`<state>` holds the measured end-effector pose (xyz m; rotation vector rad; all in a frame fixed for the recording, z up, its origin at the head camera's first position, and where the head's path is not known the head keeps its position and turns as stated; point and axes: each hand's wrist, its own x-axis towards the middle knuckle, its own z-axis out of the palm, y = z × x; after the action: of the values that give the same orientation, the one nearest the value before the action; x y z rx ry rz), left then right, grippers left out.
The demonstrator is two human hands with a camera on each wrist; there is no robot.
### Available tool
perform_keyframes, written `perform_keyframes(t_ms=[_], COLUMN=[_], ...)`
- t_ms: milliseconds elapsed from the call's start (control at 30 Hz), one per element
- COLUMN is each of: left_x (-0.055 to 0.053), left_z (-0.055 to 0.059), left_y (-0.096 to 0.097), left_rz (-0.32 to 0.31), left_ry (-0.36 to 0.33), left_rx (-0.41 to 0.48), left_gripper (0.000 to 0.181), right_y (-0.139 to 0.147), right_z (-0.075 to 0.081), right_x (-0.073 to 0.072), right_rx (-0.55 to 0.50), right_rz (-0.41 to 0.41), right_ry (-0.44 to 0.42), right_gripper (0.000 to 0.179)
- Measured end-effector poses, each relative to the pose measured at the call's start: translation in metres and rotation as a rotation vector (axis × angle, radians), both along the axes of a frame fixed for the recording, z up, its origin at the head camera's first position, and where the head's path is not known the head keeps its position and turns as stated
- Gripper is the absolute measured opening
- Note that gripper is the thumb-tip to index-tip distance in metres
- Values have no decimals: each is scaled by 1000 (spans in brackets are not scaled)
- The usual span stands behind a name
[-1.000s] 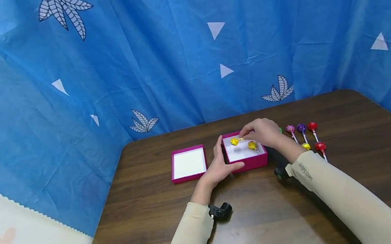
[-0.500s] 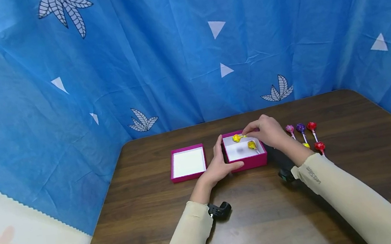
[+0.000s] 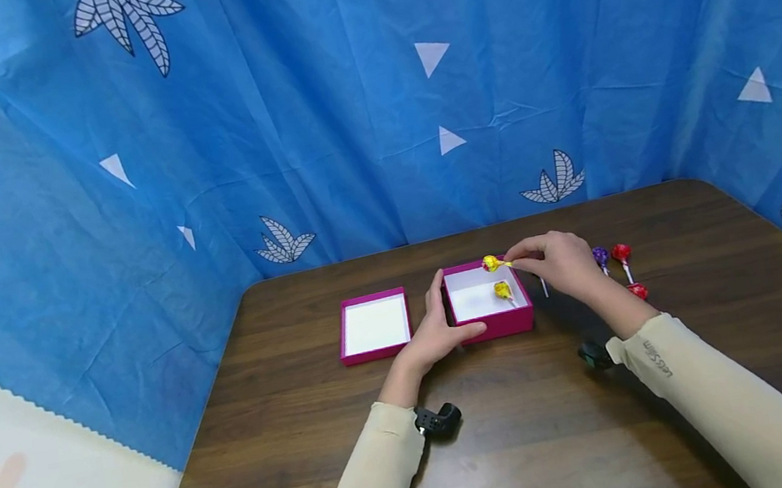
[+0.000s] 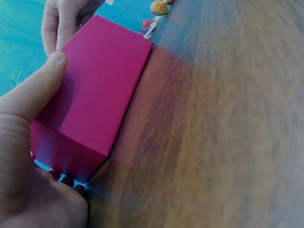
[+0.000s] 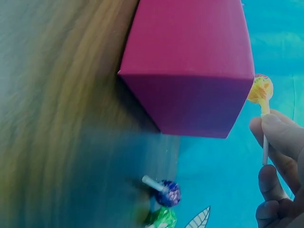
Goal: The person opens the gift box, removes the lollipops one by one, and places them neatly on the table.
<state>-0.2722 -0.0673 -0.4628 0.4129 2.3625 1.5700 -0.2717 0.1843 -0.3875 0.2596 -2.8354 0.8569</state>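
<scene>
My right hand (image 3: 564,260) pinches the stick of a yellow lollipop (image 3: 490,263) above the back right of an open magenta box (image 3: 502,326). The lollipop's head and white stick also show in the right wrist view, beside the box. A second yellow lollipop (image 3: 502,290) lies inside, towards the right. My left hand (image 3: 432,343) rests around the front left corner, with its fingers extended along the left side. In the left wrist view its thumb (image 4: 40,88) presses the front wall.
The shallow magenta lid (image 3: 379,354) lies left of the box, white inside up. Right of it are a purple lollipop (image 3: 600,256), a red lollipop (image 3: 622,252) and others, partly hidden by my right arm. Blue curtain (image 3: 371,112) hangs behind the table.
The right hand has moved to the right and slightly back, carrying the yellow lollipop from over the box's middle towards its back right. The left hand and box have stayed put.
</scene>
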Motion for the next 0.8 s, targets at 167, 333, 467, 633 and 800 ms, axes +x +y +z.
perform_keyframes(t_ms=[167,333,467,633,800], left_x=[1,1,1,2,3], left_z=[0,-1,0,1,0], left_y=[1,1,1,2,2], left_rz=[5,4,2,2,1], left_ry=[4,12,14,21,19], left_rx=[-1,-4,-3,-3,-1], left_gripper=[116,116,117,117,116], right_y=[11,23,32,40,47], right_z=[-4,-6,-8,-13,-18], right_x=[5,10,14,18,23], right_rx=[0,-23,-37,-51,-66], right_rz=[-28,-48,-71,-94,-94], right_ry=[27,52,62,87,93], right_gripper=[22,26,27,29,34])
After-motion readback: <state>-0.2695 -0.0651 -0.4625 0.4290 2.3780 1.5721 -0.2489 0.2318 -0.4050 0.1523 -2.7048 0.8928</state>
